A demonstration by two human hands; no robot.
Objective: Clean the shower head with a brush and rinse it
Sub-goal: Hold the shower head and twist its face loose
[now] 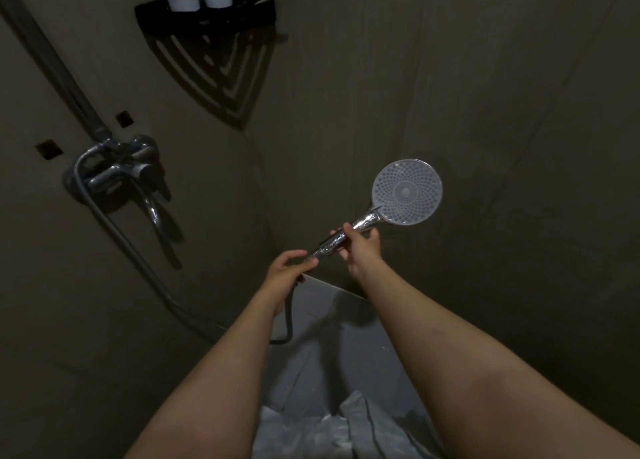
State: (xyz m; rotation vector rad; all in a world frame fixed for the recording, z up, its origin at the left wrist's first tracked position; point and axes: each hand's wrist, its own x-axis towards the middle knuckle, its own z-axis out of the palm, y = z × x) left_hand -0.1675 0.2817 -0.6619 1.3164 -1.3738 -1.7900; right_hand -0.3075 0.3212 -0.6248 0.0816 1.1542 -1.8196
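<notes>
Head camera showed you holding the one shower head [407, 191] up before the wall, face toward you. Your right hand [360, 247] was wrapped around its chrome handle, your left hand [287, 273] pinching the base where the single hose [289, 320] joined. It likely felt light, rigid, slippery wet; the handle suited gripping. No brush showed.
</notes>
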